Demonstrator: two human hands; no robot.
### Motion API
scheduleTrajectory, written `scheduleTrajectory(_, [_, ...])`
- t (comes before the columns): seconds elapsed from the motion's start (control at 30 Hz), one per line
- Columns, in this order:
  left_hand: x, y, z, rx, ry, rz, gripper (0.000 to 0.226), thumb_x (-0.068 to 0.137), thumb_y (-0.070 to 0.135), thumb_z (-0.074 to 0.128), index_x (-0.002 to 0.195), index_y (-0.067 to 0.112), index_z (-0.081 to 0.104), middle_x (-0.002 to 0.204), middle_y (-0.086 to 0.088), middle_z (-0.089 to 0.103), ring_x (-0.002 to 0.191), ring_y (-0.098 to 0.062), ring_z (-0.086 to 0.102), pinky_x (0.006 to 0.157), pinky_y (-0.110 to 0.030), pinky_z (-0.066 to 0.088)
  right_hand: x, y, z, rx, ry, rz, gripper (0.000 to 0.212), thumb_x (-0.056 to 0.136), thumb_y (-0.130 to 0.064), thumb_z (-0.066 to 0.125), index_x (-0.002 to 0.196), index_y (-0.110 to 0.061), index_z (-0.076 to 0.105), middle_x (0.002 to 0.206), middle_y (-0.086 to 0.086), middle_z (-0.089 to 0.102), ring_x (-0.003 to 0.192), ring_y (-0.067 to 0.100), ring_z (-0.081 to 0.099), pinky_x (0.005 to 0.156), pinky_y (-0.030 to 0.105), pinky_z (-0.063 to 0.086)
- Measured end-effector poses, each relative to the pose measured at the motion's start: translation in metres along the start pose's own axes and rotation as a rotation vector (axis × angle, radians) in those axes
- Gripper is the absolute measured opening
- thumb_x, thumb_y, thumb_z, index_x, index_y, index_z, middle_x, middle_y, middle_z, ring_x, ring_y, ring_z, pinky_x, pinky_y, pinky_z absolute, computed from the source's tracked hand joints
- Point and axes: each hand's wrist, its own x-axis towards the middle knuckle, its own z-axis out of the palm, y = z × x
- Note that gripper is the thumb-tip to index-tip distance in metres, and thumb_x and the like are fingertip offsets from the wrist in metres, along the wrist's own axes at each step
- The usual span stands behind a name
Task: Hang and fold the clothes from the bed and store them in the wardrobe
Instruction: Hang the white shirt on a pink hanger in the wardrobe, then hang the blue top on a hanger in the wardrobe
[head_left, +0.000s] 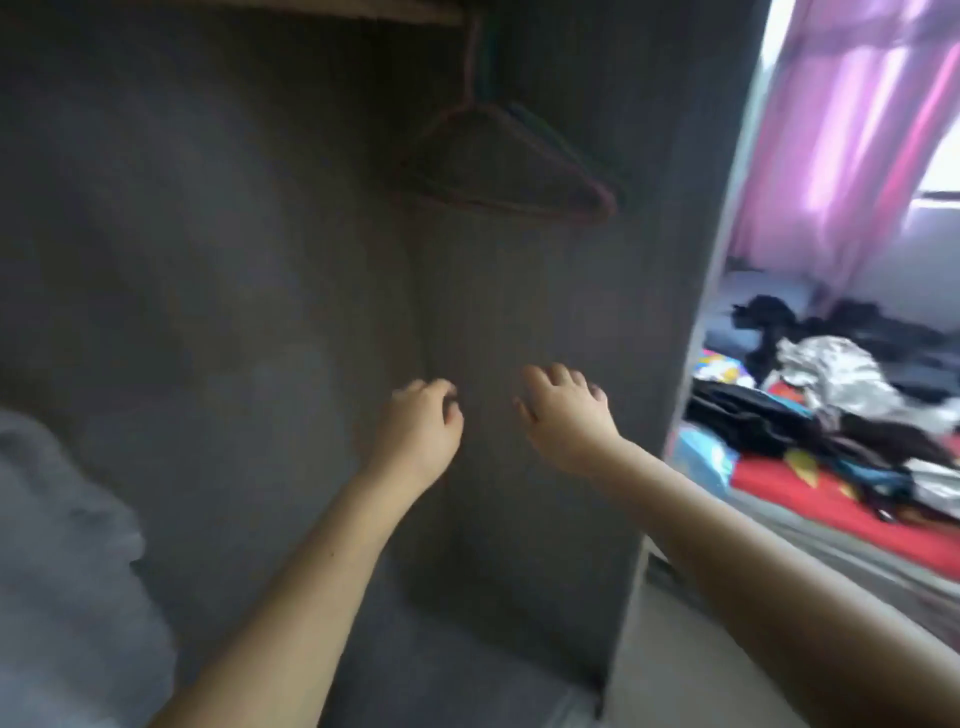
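I noted clothes (841, 415) heaped on bed (810, 499) at 3 o'clock: black, silvery, crumpled. Wardrobe (260, 260) dark; hangers (498, 166) at 12. Left hand (421, 421), right hand (563, 410) loosely curled, holding nothing.

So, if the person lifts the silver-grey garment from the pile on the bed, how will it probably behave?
The silver-grey garment lies crumpled in many folds, so it is probably floppy and will sag. Its shiny surface suggests a thin, perhaps slippery cloth. It lies on the dark clothes, so it may drag them along.
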Motion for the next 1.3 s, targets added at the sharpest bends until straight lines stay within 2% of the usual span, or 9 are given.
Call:
scheduleTrajectory(0.13, [-0.032,0.068,0.099,0.037,-0.354,0.161,0.031,0.096,0.026,0.043,0.123,0.020,0.057,0.118,-0.005,0.059,0.109,-0.026,0.055,0.092,-0.038,0.046,-0.091,0.118,0.024,-0.002,-0.173,0.328,0.039,0.098,-0.035,0.040,0.134,-0.020,0.042,0.136,0.009,0.043,0.127,0.031,0.039,0.102,0.045,0.033])
scheduleTrajectory(0.27, [-0.099,0.144,0.185,0.104,-0.623,0.399,0.033,0.095,0.028,0.041,0.124,0.022,0.055,0.121,-0.005,0.057,0.113,-0.027,0.053,0.091,-0.037,0.044,-0.220,0.206,0.041,0.034,-0.273,0.678,0.043,0.099,-0.037,0.039,0.137,-0.018,0.041,0.140,0.010,0.041,0.129,0.031,0.038,0.103,0.046,0.032])
scheduleTrajectory(0.43, [-0.218,0.247,0.260,0.130,-0.901,0.680,0.037,0.095,0.029,0.039,0.130,0.022,0.050,0.126,-0.005,0.056,0.115,-0.026,0.052,0.091,-0.036,0.042,-0.401,0.271,0.033,0.071,-0.357,1.034,0.043,0.100,-0.036,0.036,0.138,-0.017,0.040,0.141,0.011,0.040,0.130,0.031,0.037,0.103,0.046,0.032])
scheduleTrajectory(0.57, [-0.313,0.325,0.291,0.136,-1.022,0.912,0.034,0.095,0.030,0.038,0.125,0.021,0.049,0.125,-0.005,0.056,0.115,-0.027,0.052,0.090,-0.035,0.042,-0.536,0.300,0.006,0.078,-0.360,1.293,0.042,0.101,-0.035,0.035,0.138,-0.016,0.038,0.140,0.012,0.039,0.130,0.032,0.036,0.102,0.046,0.032])
scheduleTrajectory(0.77, [-0.435,0.424,0.305,0.080,-1.179,1.258,0.036,0.096,0.028,0.036,0.130,0.021,0.048,0.130,-0.006,0.054,0.119,-0.027,0.051,0.095,-0.034,0.043,-0.686,0.300,-0.030,0.124,-0.313,1.653,0.042,0.101,-0.034,0.034,0.138,-0.016,0.039,0.138,0.013,0.040,0.129,0.033,0.038,0.102,0.047,0.035])
scheduleTrajectory(0.93, [-0.529,0.458,0.301,0.098,-1.329,1.552,0.038,0.096,0.029,0.040,0.131,0.023,0.050,0.130,-0.004,0.056,0.119,-0.025,0.053,0.094,-0.032,0.045,-0.772,0.267,-0.033,0.235,-0.277,1.918,0.041,0.100,-0.029,0.034,0.137,-0.014,0.043,0.139,0.013,0.041,0.130,0.032,0.040,0.103,0.046,0.035])
scheduleTrajectory(1.07, [-0.594,0.473,0.293,0.096,-1.428,1.680,0.035,0.094,0.025,0.038,0.124,0.022,0.054,0.124,-0.005,0.059,0.110,-0.027,0.057,0.086,-0.032,0.046,-0.824,0.247,-0.032,0.302,-0.149,2.070,0.039,0.099,-0.027,0.035,0.134,-0.012,0.046,0.137,0.014,0.044,0.126,0.033,0.044,0.103,0.043,0.039])
scheduleTrajectory(1.2, [-0.652,0.471,0.284,0.144,-1.548,1.773,0.031,0.094,0.025,0.039,0.119,0.019,0.057,0.121,-0.007,0.059,0.108,-0.030,0.056,0.077,-0.029,0.040,-0.870,0.232,-0.023,0.406,-0.110,2.160,0.040,0.098,-0.027,0.036,0.133,-0.012,0.047,0.136,0.012,0.045,0.124,0.029,0.046,0.101,0.039,0.042])
scheduleTrajectory(1.3, [-0.694,0.482,0.283,0.160,-1.598,1.775,0.033,0.095,0.025,0.041,0.122,0.016,0.056,0.122,-0.010,0.057,0.110,-0.031,0.054,0.086,-0.033,0.046,-0.913,0.244,-0.020,0.460,-0.092,2.166,0.036,0.097,-0.024,0.036,0.126,-0.010,0.051,0.132,0.016,0.049,0.121,0.031,0.049,0.098,0.038,0.043])
